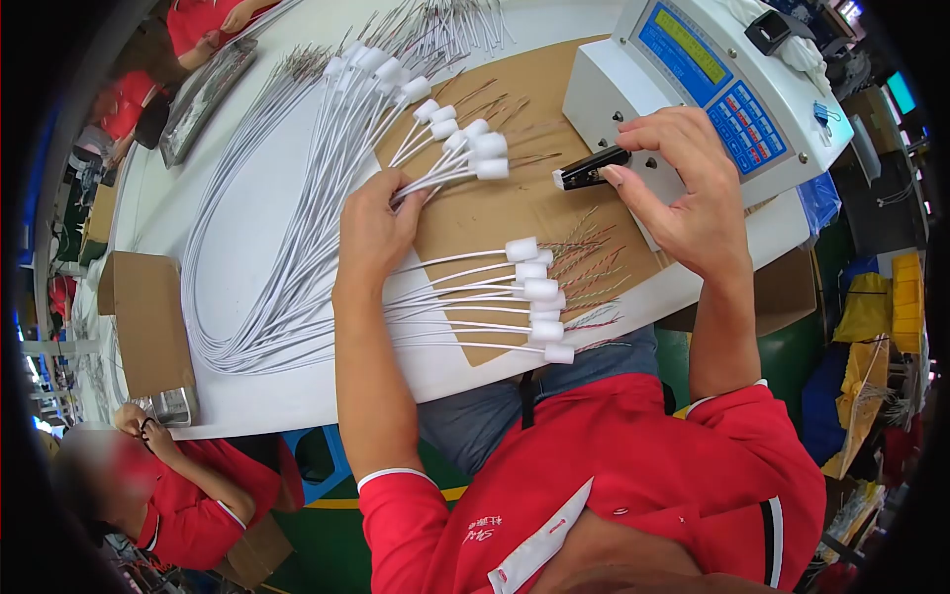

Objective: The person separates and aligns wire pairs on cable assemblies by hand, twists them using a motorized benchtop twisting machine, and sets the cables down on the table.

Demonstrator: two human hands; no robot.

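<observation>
My left hand (378,223) is closed around a bundle of white cables (435,184). Their white cylindrical caps (490,156) and thin twisted wires point right, toward a black clamp-like piece (592,168) with a white tip in front of the machine. My right hand (688,178) is beside that piece, thumb and index finger apart. The thumb tip rests at its lower edge; whether the piece is fixed to the machine is unclear. Below my left hand lies a second row of capped cables (539,289) with bare coloured wire ends.
A white machine (614,89) with a display and blue keypad stands at the right. More looped cables (237,218) lie across the white table (148,223) and brown cardboard (534,84). A cardboard box (148,322) stands at the left edge. Other people in red shirts sit nearby.
</observation>
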